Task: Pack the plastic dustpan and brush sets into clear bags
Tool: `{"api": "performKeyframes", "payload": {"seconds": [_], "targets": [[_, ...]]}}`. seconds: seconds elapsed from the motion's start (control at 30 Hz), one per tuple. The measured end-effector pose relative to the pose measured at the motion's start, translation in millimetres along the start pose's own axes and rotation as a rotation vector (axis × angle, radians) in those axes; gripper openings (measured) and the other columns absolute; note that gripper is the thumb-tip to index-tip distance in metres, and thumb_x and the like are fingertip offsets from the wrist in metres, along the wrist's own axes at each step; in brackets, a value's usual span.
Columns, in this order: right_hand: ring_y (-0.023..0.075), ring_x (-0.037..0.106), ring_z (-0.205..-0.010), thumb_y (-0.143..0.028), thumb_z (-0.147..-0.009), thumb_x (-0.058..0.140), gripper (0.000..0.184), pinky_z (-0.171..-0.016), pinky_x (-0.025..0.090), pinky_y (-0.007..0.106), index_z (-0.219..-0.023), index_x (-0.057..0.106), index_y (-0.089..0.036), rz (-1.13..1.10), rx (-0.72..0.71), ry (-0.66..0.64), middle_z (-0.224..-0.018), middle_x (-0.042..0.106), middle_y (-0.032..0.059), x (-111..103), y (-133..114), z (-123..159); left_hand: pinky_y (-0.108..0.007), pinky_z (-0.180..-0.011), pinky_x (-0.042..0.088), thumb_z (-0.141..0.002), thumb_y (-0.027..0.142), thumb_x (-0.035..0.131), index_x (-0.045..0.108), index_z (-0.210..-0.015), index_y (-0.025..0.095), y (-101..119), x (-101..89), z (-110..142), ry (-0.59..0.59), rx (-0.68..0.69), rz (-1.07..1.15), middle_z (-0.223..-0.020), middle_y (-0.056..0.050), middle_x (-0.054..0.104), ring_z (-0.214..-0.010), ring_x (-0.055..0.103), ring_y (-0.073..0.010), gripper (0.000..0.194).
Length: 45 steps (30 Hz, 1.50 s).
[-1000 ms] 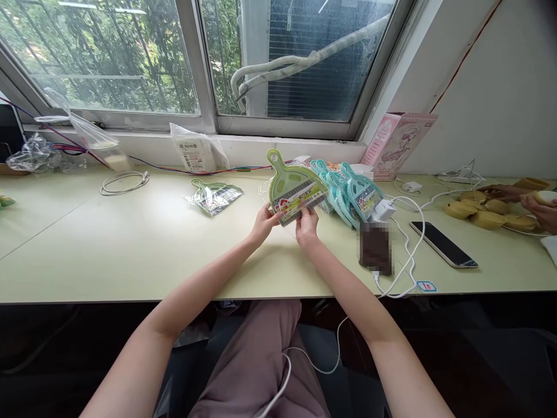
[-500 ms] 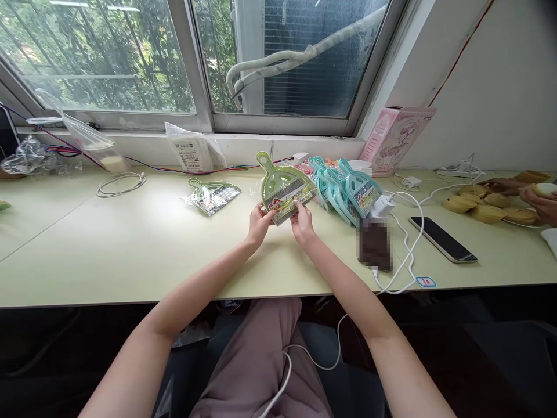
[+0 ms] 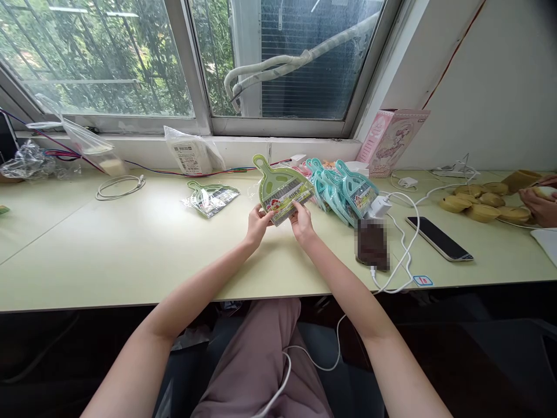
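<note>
Raised a little over the table, a green mini dustpan [image 3: 284, 187] in clear plastic wrap tilts with its handle up and to the left. My left hand [image 3: 258, 225] pinches its lower left corner between thumb and fingers. At the lower right edge, my right hand [image 3: 301, 223] grips the same dustpan, thumb on the front. Another wrapped green dustpan [image 3: 212, 197] lies flat to the left. Several teal dustpans [image 3: 339, 188] in similar wrap are piled just right of my hands, with something pink partly hidden behind them.
A blurred dark device [image 3: 373, 245] with a white charging cable [image 3: 413, 244] and a black phone [image 3: 439, 238] lie on the right. Beyond are a pink box [image 3: 391, 142], yellowish pods [image 3: 483, 203] and another person's hand [image 3: 541, 206]. A coiled cable [image 3: 119, 187] and plastic bags [image 3: 191, 152] sit at the back.
Both hands keep the same hold on the green dustpan, which has hardly moved. The view has shifted slightly. At the far right, the other person's hand that reached over the pods has drawn back.
</note>
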State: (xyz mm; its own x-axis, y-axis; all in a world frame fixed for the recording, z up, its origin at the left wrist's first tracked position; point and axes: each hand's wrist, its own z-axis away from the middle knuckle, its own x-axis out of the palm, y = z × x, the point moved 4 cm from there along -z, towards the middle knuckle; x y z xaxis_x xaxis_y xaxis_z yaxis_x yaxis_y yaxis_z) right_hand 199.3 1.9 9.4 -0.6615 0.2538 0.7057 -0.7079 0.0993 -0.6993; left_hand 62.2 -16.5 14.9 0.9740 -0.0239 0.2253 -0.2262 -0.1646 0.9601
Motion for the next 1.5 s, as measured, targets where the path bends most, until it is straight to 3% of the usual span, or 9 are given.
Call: {"api": "performKeyframes", "payload": {"seconds": [0.27,0.4,0.57,0.67,0.8,0.93,1.1,1.23,1.5], "targets": [[0.013,0.07,-0.079,-0.013,-0.08,0.064,0.005,-0.087,0.06,0.029,-0.083,0.064,-0.016,0.047,-0.009,-0.001,-0.081,0.072,0.0006,-0.8,1.2,-3.2,-0.034,-0.065,0.06,-0.064,0.03,0.074,0.059,-0.104,0.013,2.1,-3.4,-3.4,0.023,0.011,-0.01,-0.081,-0.005,0.072,-0.069,0.068,-0.0181,0.046],[0.0123,0.07,-0.079,-0.014,-0.081,0.062,0.008,-0.09,0.06,0.034,-0.088,0.063,-0.018,0.074,-0.075,0.002,-0.088,0.072,0.0009,-6.0,-8.8,-14.5,-0.038,-0.069,0.061,-0.063,0.026,0.071,0.058,-0.1,0.013,6.9,-17.8,-17.1,0.039,-0.001,-0.028,-0.086,-0.006,0.072,-0.072,0.07,-0.0195,0.041],[0.0129,0.071,-0.087,-0.008,-0.079,0.053,0.029,-0.095,0.056,0.037,-0.102,0.065,-0.019,0.341,-0.368,0.056,-0.114,0.068,0.0046,-15.7,-44.4,-20.5,-0.042,-0.068,0.063,-0.067,0.014,0.062,0.046,-0.096,0.019,5.9,-54.5,-49.0,0.066,-0.129,0.079,-0.077,0.001,0.065,-0.062,0.066,-0.0155,0.033],[0.0165,0.06,-0.119,0.003,-0.071,0.048,0.052,-0.114,0.041,0.04,-0.111,0.068,-0.023,0.699,-0.628,-0.077,-0.131,0.062,0.0041,-9.8,-58.6,-14.9,-0.032,-0.054,0.06,-0.068,0.01,0.057,0.044,-0.088,0.019,4.7,-81.9,-63.2,0.113,-0.184,0.115,-0.066,0.004,0.059,-0.053,0.061,-0.0126,0.025],[0.02,0.038,-0.142,0.008,-0.067,0.051,0.067,-0.123,0.024,0.045,-0.121,0.067,-0.027,1.085,-0.699,-0.35,-0.146,0.053,0.0014,-0.6,-44.1,-10.0,-0.019,-0.036,0.043,-0.071,0.009,0.06,0.049,-0.078,0.016,6.3,-101.9,-66.9,-0.006,-0.251,0.078,-0.059,0.0,0.059,-0.045,0.058,-0.0115,0.015],[0.0232,0.046,-0.135,0.001,-0.072,0.064,0.058,-0.121,0.026,0.046,-0.121,0.068,-0.03,1.129,-0.719,-0.477,-0.138,0.059,0.0012,3.1,-31.5,-6.8,-0.023,-0.04,0.047,-0.074,0.007,0.065,0.047,-0.072,0.018,7.2,-105.9,-61.6,-0.062,-0.268,0.069,-0.054,0.001,0.057,-0.041,0.056,-0.0108,0.021],[0.0233,0.054,-0.122,-0.015,-0.079,0.073,0.027,-0.116,0.034,0.045,-0.099,0.077,-0.033,0.97,-0.792,-0.389,-0.123,0.068,-0.0002,1.7,-44.3,-6.1,-0.023,-0.041,0.045,-0.075,0.013,0.072,0.044,-0.079,0.018,2.4,-101.7,-57.7,-0.181,-0.289,-0.003,-0.07,-0.003,0.066,-0.049,0.066,-0.0157,0.029],[0.026,0.057,-0.117,-0.023,-0.08,0.075,0.008,-0.107,0.043,0.046,-0.081,0.079,-0.03,1.096,-0.894,-0.394,-0.119,0.071,0.001,1.7,-47.9,-9.2,-0.022,-0.042,0.045,-0.077,0.019,0.075,0.047,-0.09,0.016,2.1,-99.2,-55.8,-0.319,-0.295,-0.088,-0.079,-0.005,0.069,-0.055,0.069,-0.016,0.031],[0.0247,0.062,-0.107,-0.032,-0.089,0.067,0.014,-0.097,0.047,0.042,-0.081,0.076,-0.025,1.178,-1.071,-0.429,-0.11,0.072,0.0045,3.1,-45.7,-7.9,-0.02,-0.042,0.043,-0.079,0.027,0.074,0.048,-0.09,0.016,11.0,-93.7,-49.9,-0.407,-0.246,-0.222,-0.069,0.0,0.064,-0.057,0.069,-0.0156,0.03]]}}
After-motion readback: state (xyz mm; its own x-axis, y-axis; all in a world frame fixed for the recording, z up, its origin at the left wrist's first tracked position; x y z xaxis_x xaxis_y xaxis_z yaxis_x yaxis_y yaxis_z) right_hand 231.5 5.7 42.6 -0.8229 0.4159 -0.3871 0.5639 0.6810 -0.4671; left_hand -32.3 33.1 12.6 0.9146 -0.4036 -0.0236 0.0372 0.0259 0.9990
